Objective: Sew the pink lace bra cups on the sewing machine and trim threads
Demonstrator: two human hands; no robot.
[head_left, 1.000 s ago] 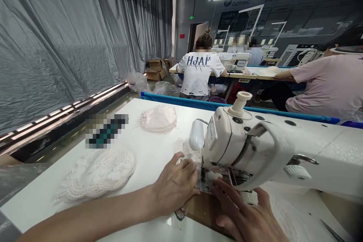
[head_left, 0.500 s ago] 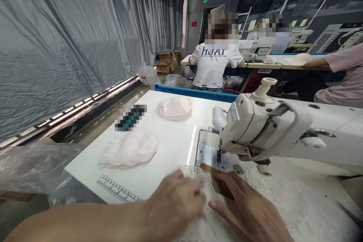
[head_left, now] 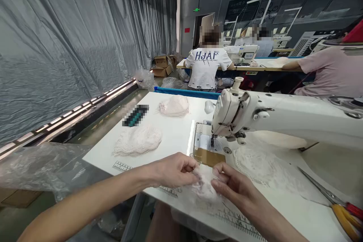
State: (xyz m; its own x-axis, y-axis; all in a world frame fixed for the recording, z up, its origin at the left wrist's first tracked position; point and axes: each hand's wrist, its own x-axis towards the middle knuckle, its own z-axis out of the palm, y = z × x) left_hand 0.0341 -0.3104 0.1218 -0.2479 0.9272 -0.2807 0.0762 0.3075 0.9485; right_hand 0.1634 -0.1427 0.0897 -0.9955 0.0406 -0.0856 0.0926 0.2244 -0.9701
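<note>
My left hand [head_left: 181, 171] pinches the left side of a piece of white lace fabric [head_left: 206, 181] at the front of the table. On the opposite side, the thumb and fingers of my right hand [head_left: 231, 183] are closed on the same lace. Just beyond both hands is the needle plate of a white sewing machine [head_left: 227, 115], with a brown plate [head_left: 209, 157] in front of it. No fabric lies under the needle. To the left rests a stack of white lace pieces [head_left: 138, 140], and behind it a pinkish stack [head_left: 174, 106].
More white lace [head_left: 261, 162] lies under the machine arm. Scissors with yellow handles [head_left: 343, 215] lie at the right, beside a red-handled tool [head_left: 354, 210]. A dark pixelated object [head_left: 135, 115] sits at the table's left edge. Co-workers sit at tables ahead.
Both hands have drawn back toward me with the lace, away from the needle plate. My right hand, spread flat before, now pinches the fabric. The view has shifted, bringing the scissors into sight.
</note>
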